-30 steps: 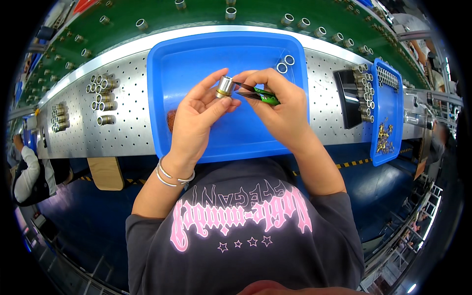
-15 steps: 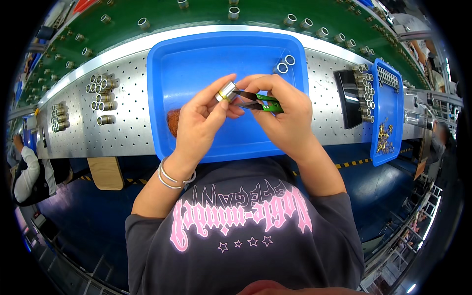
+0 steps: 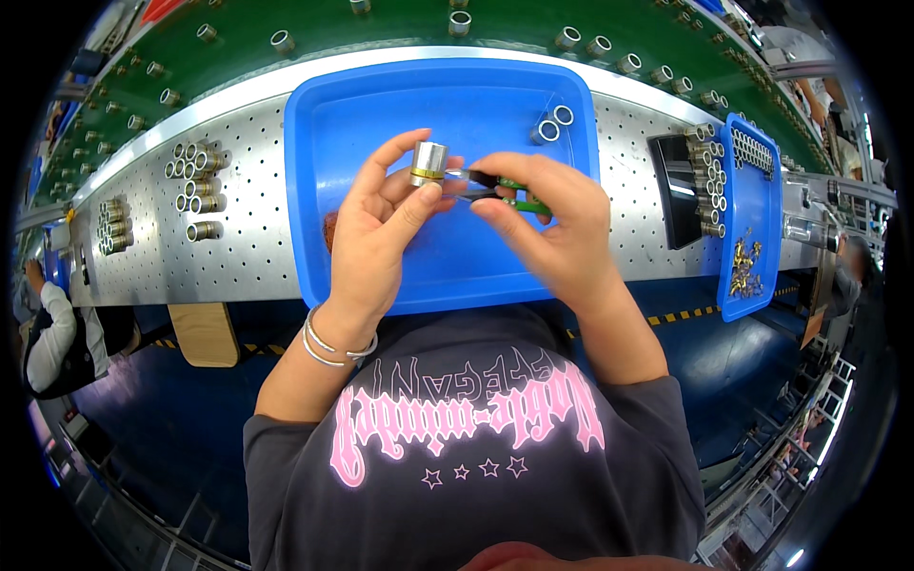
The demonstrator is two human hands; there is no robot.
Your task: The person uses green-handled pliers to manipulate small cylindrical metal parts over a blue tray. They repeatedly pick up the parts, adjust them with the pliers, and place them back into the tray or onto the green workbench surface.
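A shiny metal sleeve (image 3: 430, 157) with a brass-coloured band at its lower end stands nearly upright in the fingers of my left hand (image 3: 367, 233). My right hand (image 3: 566, 224) is closed round small pliers (image 3: 522, 198) with green handles and dark jaws. The plier jaws are parted and reach to the lower part of the sleeve; whether they touch it I cannot tell. Both hands are above a large blue tray (image 3: 438, 68). Two more ringed sleeves (image 3: 549, 130) lie in its far right corner. A brown rough-looking thing (image 3: 329, 231) shows partly behind my left hand.
Grouped sleeves (image 3: 198, 181) lie on the perforated metal table (image 3: 257, 152) at left. At right are a dark flat device (image 3: 674, 190), a row of sleeves (image 3: 712, 181) and a smaller blue tray (image 3: 738, 306) with brass pieces. A green surface (image 3: 381, 33) beyond carries scattered sleeves.
The sleeve has turned from a slant to nearly upright, and my left hand has shifted slightly left. My right hand's fingers have shifted on the pliers, whose jaws have come lower on the sleeve.
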